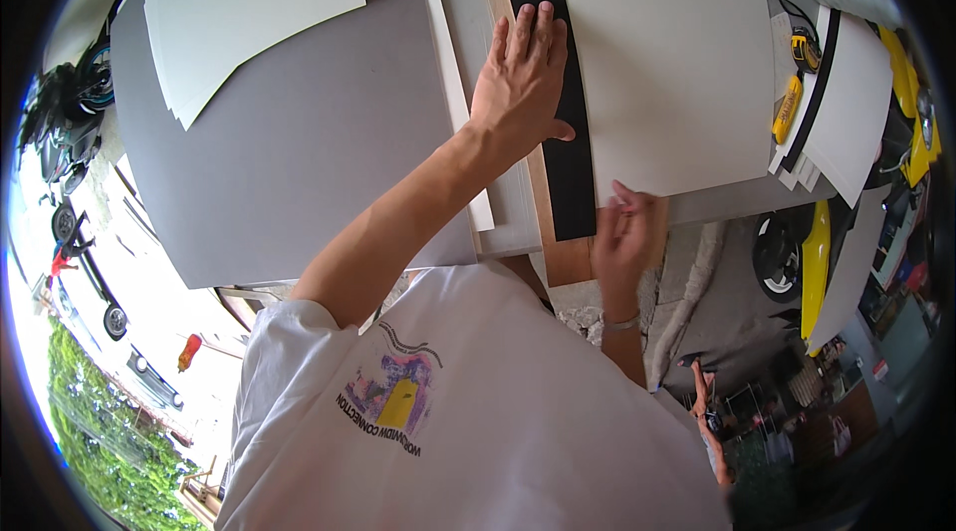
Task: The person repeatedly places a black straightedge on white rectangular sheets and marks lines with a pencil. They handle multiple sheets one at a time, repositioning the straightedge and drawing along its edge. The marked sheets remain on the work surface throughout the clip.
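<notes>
My left hand lies flat with fingers stretched out on a long black strip, pressing on its middle and right edge. Beneath the strip runs a wooden board. The strip lies along the left edge of a large off-white sheet, whose far and near edges are curved. Close to the sheet's near left corner and the strip's near end is my right hand, smeared by motion. Its fingers look bent, and whether anything is in them cannot be made out.
On the left, cut white sheets rest on a large grey board. To the right are a yellow box cutter, a tape measure, and more white sheets with a curved black strip. Yellow motorbike parts stand beyond the table edge.
</notes>
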### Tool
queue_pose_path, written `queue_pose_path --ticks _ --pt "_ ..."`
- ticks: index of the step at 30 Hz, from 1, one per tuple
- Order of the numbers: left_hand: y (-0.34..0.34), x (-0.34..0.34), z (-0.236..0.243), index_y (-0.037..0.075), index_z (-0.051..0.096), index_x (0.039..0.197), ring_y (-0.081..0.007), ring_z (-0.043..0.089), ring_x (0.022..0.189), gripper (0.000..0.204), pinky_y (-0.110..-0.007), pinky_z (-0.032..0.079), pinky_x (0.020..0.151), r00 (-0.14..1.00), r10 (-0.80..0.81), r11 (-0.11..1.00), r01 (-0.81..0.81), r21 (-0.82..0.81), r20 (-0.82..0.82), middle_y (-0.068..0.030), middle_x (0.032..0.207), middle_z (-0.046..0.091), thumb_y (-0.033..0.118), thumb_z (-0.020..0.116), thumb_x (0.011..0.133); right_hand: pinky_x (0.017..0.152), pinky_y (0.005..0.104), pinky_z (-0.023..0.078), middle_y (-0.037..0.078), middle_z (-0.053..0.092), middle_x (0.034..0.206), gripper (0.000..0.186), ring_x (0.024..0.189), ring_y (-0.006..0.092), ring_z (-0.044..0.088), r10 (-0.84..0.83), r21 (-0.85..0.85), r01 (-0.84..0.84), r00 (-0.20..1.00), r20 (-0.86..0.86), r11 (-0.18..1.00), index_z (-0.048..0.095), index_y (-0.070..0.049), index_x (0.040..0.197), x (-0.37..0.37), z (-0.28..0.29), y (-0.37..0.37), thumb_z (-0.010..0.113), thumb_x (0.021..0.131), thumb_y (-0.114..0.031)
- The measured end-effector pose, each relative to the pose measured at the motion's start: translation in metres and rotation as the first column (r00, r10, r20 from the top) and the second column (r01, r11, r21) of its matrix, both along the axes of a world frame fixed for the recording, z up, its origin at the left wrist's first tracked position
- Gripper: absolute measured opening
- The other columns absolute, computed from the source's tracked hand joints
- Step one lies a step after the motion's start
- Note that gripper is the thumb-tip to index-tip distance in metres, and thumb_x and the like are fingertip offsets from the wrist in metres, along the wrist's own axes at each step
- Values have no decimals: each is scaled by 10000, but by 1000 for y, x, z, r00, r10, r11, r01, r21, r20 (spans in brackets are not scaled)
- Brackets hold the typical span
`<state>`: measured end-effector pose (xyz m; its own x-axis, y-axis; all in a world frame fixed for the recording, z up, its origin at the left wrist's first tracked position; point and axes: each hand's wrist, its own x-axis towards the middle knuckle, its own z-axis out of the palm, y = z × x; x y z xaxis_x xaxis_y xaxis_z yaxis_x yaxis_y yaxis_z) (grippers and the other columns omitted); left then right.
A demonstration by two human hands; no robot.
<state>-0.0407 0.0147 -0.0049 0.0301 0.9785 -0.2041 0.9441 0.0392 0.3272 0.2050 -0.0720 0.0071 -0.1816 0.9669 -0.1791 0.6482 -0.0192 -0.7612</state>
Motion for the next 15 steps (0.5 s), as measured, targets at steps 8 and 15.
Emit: queue_pose_path --ticks 8,15 --pt "1 1 3 -43 295 1597 -402 241 1582 1349 -558 242 1292 1000 -8 1000 7 -19 -24 -243 1680 284 613 929 604 818 351 555 124 749 967 296 890 247 709 -15 203 85 946 -325 975 712 8 1106 -61 3 153 516 1126 -213" --pt "1 2 2 -41 312 1589 -401 249 1578 1354 -574 253 1281 1000 -8 1000 9 12 -25 -237 1676 291 619 932 582 918 398 532 93 777 1120 265 1021 293 724 263 531 -145 952 -154 835 736 -88 1210 -131 -62 218 618 1071 -280"
